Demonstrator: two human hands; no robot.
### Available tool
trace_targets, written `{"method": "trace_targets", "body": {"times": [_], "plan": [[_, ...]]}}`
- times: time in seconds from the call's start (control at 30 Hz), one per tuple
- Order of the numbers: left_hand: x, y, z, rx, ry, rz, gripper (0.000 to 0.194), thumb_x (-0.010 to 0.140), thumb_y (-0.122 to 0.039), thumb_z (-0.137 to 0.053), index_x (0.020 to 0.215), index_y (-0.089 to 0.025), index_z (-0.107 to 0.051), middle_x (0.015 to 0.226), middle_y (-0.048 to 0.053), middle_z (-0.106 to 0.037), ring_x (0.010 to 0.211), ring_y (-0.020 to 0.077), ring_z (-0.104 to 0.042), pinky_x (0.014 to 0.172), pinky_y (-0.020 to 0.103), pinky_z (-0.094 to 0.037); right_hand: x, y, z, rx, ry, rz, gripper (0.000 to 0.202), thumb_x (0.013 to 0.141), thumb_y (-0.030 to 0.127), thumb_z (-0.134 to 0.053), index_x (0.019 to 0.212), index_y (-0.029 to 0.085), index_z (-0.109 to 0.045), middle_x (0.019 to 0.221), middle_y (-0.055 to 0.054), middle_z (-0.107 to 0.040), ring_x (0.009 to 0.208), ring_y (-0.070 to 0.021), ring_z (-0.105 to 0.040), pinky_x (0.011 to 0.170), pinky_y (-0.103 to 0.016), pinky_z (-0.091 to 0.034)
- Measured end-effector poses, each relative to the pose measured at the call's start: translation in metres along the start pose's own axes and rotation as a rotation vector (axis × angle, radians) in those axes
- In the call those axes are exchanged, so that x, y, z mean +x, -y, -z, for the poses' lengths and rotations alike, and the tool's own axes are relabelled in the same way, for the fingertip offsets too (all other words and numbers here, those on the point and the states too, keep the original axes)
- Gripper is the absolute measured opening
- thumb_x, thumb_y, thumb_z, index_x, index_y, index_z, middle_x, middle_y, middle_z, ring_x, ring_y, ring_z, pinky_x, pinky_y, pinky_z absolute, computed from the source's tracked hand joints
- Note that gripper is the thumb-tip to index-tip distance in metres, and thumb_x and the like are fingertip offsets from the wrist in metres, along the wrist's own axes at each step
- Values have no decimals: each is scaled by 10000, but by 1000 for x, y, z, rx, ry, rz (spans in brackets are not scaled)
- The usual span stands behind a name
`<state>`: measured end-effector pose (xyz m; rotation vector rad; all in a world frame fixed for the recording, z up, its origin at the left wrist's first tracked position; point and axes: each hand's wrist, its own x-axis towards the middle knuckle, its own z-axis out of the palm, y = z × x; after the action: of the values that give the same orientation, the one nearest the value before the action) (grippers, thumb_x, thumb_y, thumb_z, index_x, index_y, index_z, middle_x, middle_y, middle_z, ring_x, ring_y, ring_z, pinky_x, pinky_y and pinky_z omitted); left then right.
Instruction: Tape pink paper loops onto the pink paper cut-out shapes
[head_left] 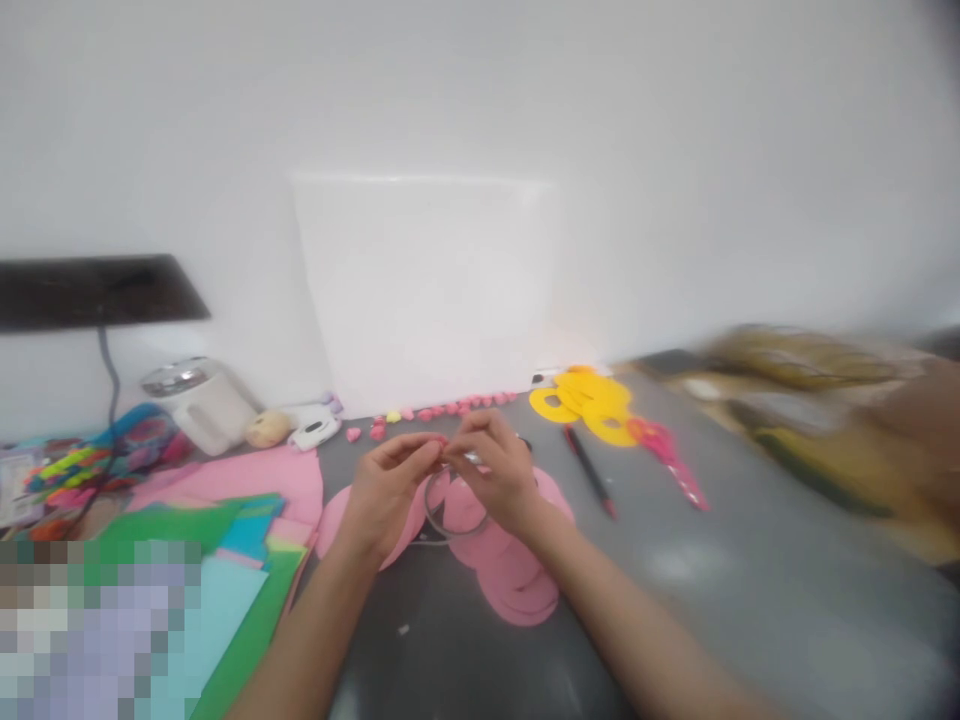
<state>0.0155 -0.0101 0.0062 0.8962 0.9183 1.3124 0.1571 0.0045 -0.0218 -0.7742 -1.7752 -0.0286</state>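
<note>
Above the dark grey table, my left hand (386,490) pinches a small pink piece (439,441) between thumb and forefinger; its exact kind is too small to tell. My right hand (499,475) meets it, fingertips pressed together beside that piece, and what they hold is hidden. Under both hands lie several pink paper circles (517,585), partly overlapping. A thin, pale loop of cord or wire (469,532) hangs or lies just below my fingers; I cannot tell which. Behind my hands, a row of small pink folded pieces (465,404) runs along the wall.
Yellow paper rings (600,405), a black pen (591,472) and pink scissors (675,465) lie to the right. Coloured paper sheets (232,590) and a white device (210,405) stand at left. A white sheet (427,290) is against the wall. Blurred bags (810,420) sit far right.
</note>
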Motion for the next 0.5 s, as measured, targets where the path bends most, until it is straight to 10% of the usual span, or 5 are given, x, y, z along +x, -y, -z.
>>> {"method": "trace_targets", "body": {"times": [0.5], "plan": [[-2, -5, 0, 30, 93, -27, 162, 655, -285, -742, 751, -155, -734, 788, 78, -708, 769, 188, -615, 765, 329, -479, 4, 2, 0, 227, -4, -192, 41, 820, 223, -582, 841, 191, -595, 747, -30, -611, 665, -136, -588, 612, -272, -527]]}}
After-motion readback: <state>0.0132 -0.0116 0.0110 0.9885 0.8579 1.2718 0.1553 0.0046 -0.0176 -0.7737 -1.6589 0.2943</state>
